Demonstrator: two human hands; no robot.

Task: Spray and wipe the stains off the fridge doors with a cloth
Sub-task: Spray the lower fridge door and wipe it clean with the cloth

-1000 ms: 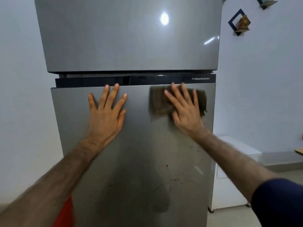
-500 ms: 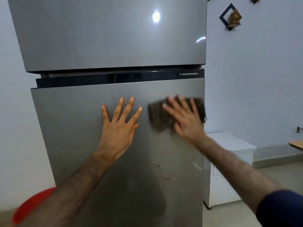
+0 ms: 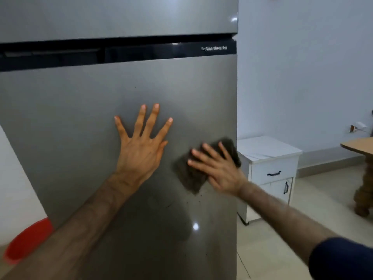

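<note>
**Lower fridge door: cloth under right hand near right edge**

The left hand (image 3: 139, 150) lay flat against the grey brushed-metal lower fridge door (image 3: 70, 128), fingers straight and spread, grasping nothing, about midway across the door. The right hand (image 3: 219, 170) pressed a dark grey-brown folded cloth (image 3: 188, 175) against the same door, fingers straight and splayed over it, not curled round it. The cloth sat close to the door's right edge, its upper corner reaching that edge; cloth and hand were blurred. Small dark specks (image 3: 201, 196) marked the door just below the cloth, with more scattered toward the lower right corner. Above, a black band (image 3: 141, 53) separated the lower door from the grey upper fridge door (image 3: 121, 17). A white cabinet (image 3: 270, 168) stood beside the fridge's right side.
</note>
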